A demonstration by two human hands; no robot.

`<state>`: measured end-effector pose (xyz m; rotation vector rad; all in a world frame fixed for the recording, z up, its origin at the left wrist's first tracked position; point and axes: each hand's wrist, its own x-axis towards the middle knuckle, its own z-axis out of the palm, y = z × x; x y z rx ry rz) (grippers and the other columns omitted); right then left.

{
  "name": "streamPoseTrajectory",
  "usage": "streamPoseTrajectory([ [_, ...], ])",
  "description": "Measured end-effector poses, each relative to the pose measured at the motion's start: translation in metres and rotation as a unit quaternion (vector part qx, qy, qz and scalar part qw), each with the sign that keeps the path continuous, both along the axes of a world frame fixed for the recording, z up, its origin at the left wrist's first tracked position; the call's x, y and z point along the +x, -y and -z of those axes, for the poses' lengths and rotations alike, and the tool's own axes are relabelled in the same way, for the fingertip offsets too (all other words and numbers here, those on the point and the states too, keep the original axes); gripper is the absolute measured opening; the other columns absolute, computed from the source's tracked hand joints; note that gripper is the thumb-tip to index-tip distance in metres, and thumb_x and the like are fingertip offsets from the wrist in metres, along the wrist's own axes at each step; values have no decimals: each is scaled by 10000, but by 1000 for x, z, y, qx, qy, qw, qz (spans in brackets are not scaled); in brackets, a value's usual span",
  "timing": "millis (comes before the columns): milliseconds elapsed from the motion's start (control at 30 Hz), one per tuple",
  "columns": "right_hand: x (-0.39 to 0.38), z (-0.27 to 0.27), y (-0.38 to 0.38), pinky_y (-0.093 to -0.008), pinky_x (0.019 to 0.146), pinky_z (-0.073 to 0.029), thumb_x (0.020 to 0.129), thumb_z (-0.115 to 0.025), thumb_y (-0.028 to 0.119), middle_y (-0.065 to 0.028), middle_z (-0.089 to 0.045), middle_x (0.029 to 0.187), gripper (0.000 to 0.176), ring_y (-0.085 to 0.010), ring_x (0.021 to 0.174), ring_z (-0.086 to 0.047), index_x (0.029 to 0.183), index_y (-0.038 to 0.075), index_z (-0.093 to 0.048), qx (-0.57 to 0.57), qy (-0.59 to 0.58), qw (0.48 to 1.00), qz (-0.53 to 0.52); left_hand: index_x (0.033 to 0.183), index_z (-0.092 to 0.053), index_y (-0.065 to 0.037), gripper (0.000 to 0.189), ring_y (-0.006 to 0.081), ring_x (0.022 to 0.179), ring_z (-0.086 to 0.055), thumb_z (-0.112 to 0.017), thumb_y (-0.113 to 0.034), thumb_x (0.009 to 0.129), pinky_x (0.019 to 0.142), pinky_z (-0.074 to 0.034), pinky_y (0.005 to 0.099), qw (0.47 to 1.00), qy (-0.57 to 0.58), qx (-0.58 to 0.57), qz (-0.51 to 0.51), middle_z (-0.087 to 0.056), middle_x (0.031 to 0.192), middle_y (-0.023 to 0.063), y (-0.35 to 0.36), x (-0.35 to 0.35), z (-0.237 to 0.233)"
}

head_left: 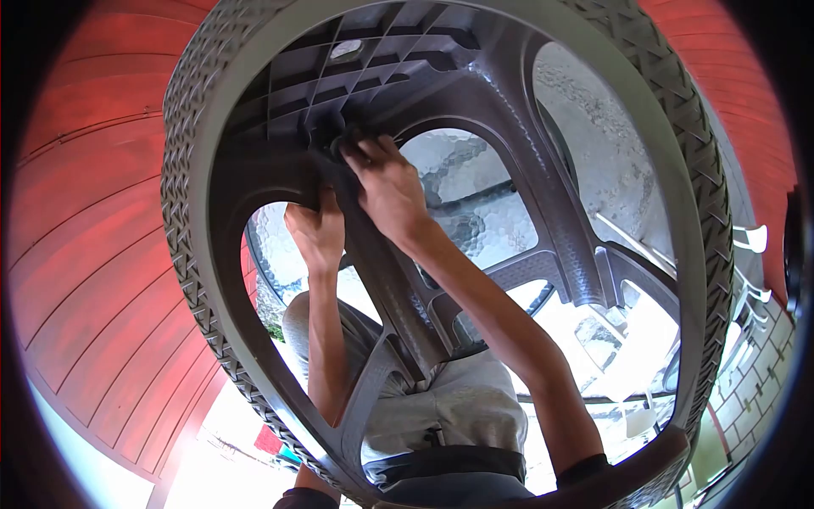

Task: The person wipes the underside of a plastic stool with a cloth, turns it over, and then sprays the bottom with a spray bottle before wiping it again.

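L. hand (315,236), part-curled, & R. hand (388,182), fingers bent, inside dark-brown, woven-pattern plastic chair (188,212), nr. ribbed underside (373,64); can't tell what either of 2 grips.

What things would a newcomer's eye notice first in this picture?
A large dark plastic chair with a woven-pattern rim fills the middle. Inside its frame, the left hand and right hand reach beneath the ribbed panel. Red panelling curves along the left side.

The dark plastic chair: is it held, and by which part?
The left hand seems to grip the chair's leg near the ribbed underside; what the right hand holds there, if anything, cannot be told.
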<state>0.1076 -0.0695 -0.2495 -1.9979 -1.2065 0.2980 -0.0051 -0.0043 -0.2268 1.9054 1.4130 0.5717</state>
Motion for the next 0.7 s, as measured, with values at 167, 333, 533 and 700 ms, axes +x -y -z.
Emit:
streamPoseTrajectory([
  [167, -21, -5, 34, -356, 886, -599, 660, -745, -21, -70, -628, 1214, 494, -275, 1124, -587, 1145, 44, -674, -30, -33, 994, -102, 1004, -669, 111, 228, 237, 783, -647, -618, -92, 915, 790, -496, 394, 996, 77, -53, -3, -705, 845, 194, -4, -5, 6],
  [333, -45, -5, 77, -353, 925, -590, 663, -721, -42, -68, -634, 1292, 549, -254, 1151, -598, 1201, 59, -681, -24, -49, 994, -95, 1227, -609, 44, 308, 177, 996, -574, -617, -113, 963, 892, -463, 334, 988, 112, -68, -78, -662, 1079, 114, 4, -12, -1],
  [533, -57, -2, 76, -353, 934, -590, 714, -667, -59, -77, -666, 1281, 497, -256, 1131, -623, 1199, 46, -689, -3, -58, 996, -64, 1195, -659, -81, 236, 176, 974, -631, -572, -234, 1038, 892, -510, 354, 461, 650, -597, -95, -688, 1132, 58, 35, -62, -158],
  [700, -58, 0, 74, -349, 915, -596, 754, -645, -49, -70, -678, 1254, 431, -251, 1123, -629, 1173, 43, -695, 2, -61, 996, -60, 1148, -675, -84, 253, 160, 814, -669, -669, -287, 998, 687, -581, 323, 206, 785, -576, -100, -716, 982, 10, 45, -49, -149],
])
